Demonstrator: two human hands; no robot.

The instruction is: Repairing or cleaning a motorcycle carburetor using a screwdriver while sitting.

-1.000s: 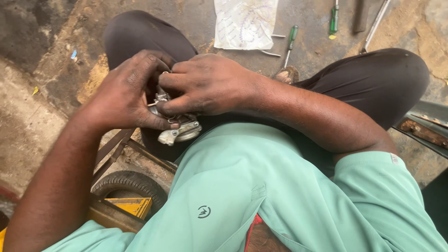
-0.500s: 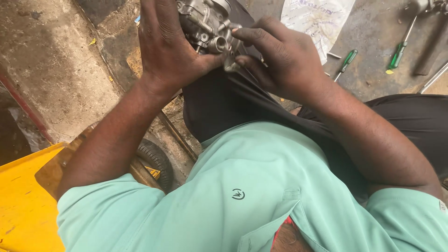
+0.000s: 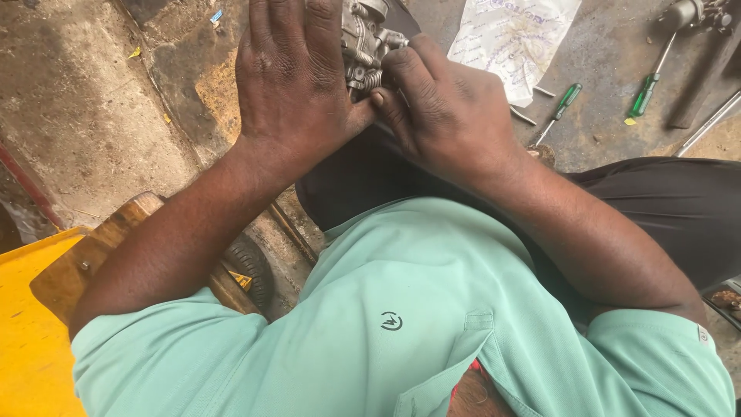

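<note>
Both hands work a small metal engine part held up over the knee.

The left hand (image 3: pixel 297 77) cups the metal part (image 3: pixel 364 35); right hand (image 3: pixel 448 108) fingers pinch a fitting on its side. Screwdrivers (image 3: pixel 557 114) lie untouched on the floor (image 3: pixel 93 116); assembly looks unfinished.

Both arms reach forward, bare forearms converging up top, sleeves ending near the elbows. Left hand (image 3: pixel 289 73) back to camera, fingers extended upward and close together, thumb side pressed against the right. Right hand (image 3: pixel 448 108) knuckles up, fingers curled inward toward the left palm, thumb tip meeting the left hand's edge. Wrists roughly straight. Hands touching, fingertips hidden.
</note>
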